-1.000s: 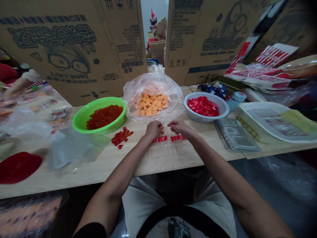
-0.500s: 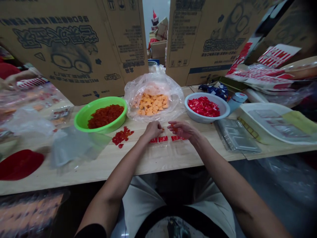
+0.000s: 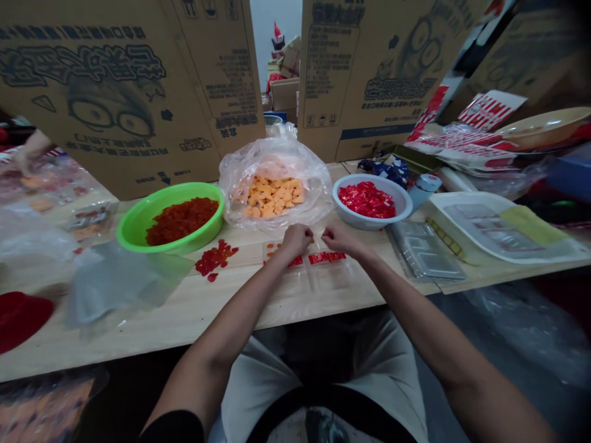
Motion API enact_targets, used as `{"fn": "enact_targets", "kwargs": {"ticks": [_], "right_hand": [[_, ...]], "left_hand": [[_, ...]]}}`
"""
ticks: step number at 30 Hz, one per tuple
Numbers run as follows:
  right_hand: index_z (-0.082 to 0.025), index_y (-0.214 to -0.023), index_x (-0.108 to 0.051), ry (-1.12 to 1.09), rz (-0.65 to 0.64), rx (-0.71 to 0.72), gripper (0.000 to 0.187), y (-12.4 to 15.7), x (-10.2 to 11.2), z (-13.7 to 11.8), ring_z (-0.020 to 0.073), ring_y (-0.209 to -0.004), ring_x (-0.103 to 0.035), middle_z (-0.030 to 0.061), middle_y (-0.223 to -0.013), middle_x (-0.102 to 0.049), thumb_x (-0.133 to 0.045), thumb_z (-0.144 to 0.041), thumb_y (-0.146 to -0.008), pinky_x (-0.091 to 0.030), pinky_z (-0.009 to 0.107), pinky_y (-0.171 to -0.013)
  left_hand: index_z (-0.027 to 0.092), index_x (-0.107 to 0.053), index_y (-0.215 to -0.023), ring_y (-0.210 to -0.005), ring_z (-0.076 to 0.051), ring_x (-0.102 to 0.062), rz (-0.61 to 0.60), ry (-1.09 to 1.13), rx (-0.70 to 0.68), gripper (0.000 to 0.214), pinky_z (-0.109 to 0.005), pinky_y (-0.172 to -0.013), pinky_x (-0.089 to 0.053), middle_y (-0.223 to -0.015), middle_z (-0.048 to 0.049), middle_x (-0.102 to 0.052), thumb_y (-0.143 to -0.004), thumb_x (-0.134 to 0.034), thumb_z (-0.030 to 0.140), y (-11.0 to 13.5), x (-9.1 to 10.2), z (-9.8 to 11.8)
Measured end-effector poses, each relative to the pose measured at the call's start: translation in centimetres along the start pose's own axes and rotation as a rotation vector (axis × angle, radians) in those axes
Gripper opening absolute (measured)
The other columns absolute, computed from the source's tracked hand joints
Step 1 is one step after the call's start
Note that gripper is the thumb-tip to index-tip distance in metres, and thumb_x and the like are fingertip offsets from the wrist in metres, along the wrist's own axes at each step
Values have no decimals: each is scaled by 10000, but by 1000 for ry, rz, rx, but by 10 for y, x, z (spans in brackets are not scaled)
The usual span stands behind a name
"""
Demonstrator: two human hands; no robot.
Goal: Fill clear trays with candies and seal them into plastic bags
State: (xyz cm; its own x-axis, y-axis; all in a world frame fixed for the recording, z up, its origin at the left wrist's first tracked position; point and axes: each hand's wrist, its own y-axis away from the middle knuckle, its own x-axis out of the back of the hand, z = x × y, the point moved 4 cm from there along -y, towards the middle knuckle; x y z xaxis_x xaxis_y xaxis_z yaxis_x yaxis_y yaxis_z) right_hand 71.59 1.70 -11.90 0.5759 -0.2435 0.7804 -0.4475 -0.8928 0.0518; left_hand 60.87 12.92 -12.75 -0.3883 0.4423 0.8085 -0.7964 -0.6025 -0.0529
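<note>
A clear plastic compartment tray [image 3: 318, 274] lies on the wooden table [image 3: 184, 307] in front of me. Red packets [image 3: 323, 257] sit in its far row. My left hand [image 3: 295, 239] hovers over the tray's far left part with fingers curled closed. My right hand [image 3: 339, 238] is just beside it, fingers pinched together. What either hand holds is hidden. Behind them stand a green bowl [image 3: 138, 224] of dark red pieces, a clear bag of orange pieces [image 3: 272, 195] and a white bowl [image 3: 401, 206] of red packets.
Loose red pieces [image 3: 213, 258] lie beside the green bowl. A stack of clear trays [image 3: 425, 251] and a white tray [image 3: 503, 227] are on the right. Cardboard boxes [image 3: 120, 92] wall the back. Plastic bags [image 3: 115, 283] cover the left, where another person's arm [image 3: 30, 151] works.
The view has shifted slightly. My right hand has closed and come in beside my left hand over the tray's far row.
</note>
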Motion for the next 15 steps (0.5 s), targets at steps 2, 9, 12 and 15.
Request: {"fn": "enact_targets", "kwargs": {"ticks": [2,9,12,15], "right_hand": [[-151,-864,-674,130,-7,54,102,6,-11,-8,204,-791,-610,80,-838,-701,-580,-161,-825,-361,267,-666],[-111,-1051,-657,425,-60,163,218,14,-29,-33,298,-968,-645,215,-1041,-689,-513,-179,-902,-402,340,-812],[-92,-1037,-654,586,-68,215,214,12,-35,-37,320,-979,-646,237,-1016,-677,-505,-126,-888,-407,369,-826],[-96,-992,-664,691,-54,260,205,5,-42,-34,321,-940,-653,229,-976,-681,-487,-123,-892,-414,377,-794]], "left_hand": [[167,-785,-858,-875,-206,-672,0,-33,-18,187,-291,-837,-489,-862,-75,-751,-785,-628,95,-2,-6,2],[126,-753,-1021,-983,-215,-631,100,-106,-3,237,-301,-877,-475,-1084,-135,-678,-890,-561,169,16,10,0],[161,-750,-1005,-970,-195,-625,137,-104,-13,227,-281,-885,-468,-1023,-97,-689,-913,-547,200,42,27,-5],[167,-744,-977,-928,-191,-627,181,-103,-6,218,-276,-851,-476,-991,-85,-693,-892,-542,169,81,53,-29]]}}
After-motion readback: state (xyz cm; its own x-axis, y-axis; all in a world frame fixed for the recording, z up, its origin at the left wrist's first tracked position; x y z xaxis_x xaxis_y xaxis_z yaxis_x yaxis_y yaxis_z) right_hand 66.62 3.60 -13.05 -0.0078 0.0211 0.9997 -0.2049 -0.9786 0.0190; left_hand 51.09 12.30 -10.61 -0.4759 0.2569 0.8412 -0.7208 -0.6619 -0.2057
